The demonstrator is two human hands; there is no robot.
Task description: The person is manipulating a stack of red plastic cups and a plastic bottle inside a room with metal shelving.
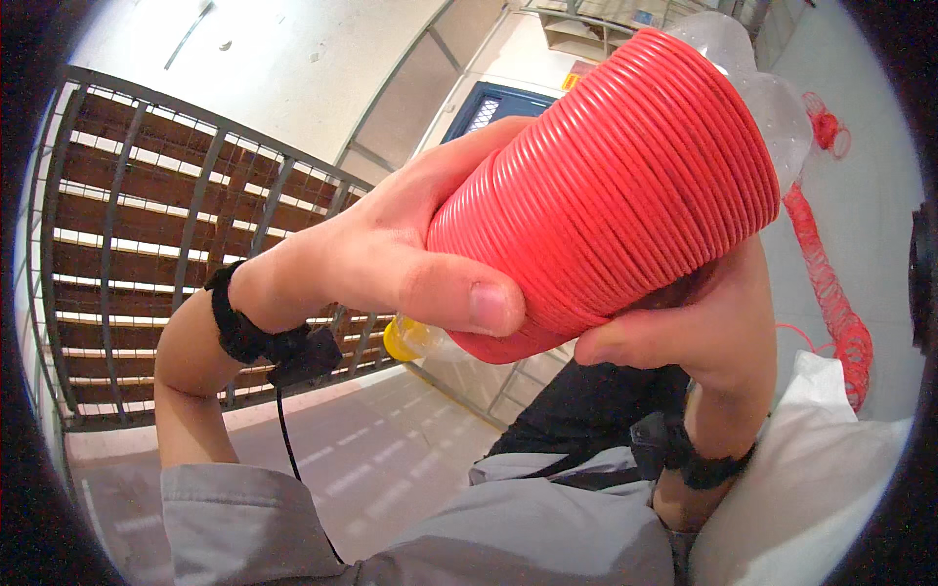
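Observation:
A clear plastic bottle [778, 117] is tilted before me, its lobed base up at the right and its yellow cap [399, 338] down at the left. Glossy red cord [608, 183] wraps its body in close, side-by-side turns. My left hand [410, 234] grips the wrapped bottle at its cap end, thumb across the near side and fingers behind. From below, my right hand [703, 322] holds it too, thumb tip close to the lower edge of the winding. The fingers of both hands are mostly hidden behind the bottle.
Loose red cord [828, 286] trails in a long loopy strip on the pale surface at right, with a small bundle [832, 135] beyond. White cloth [799, 469] lies beside my right arm. A metal railing [198, 198] stands at left. A black cable [286, 432] hangs from my left wrist strap.

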